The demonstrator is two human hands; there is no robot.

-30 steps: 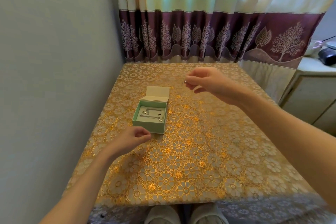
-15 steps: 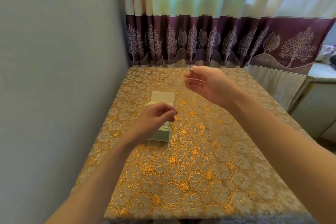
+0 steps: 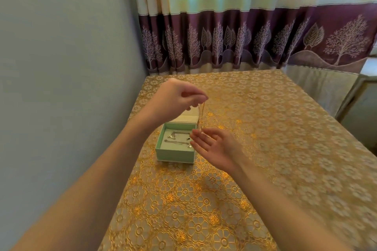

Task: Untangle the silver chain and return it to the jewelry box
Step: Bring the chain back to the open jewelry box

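Observation:
A mint green jewelry box (image 3: 174, 155) stands open on the table, its lid tilted back. Inside lie other thin silver chains (image 3: 179, 138) on the pale lining. My left hand (image 3: 177, 98) is raised above the box's far right corner, thumb and forefinger pinched on the top of a thin silver chain (image 3: 202, 115). The chain hangs straight down beside the lid. Its lower end reaches the fingertips of my right hand (image 3: 216, 146), which is held palm up and spread just right of the box, under the chain.
The table (image 3: 265, 149) wears a gold floral lace cloth. A grey wall runs along the left edge. Purple and cream curtains (image 3: 244, 43) hang behind the far edge. A pale cabinet (image 3: 359, 108) stands off the table's right side.
My left hand rose from the box with the chain pinched in it. My right hand came down from above and now lies palm up beside the box.

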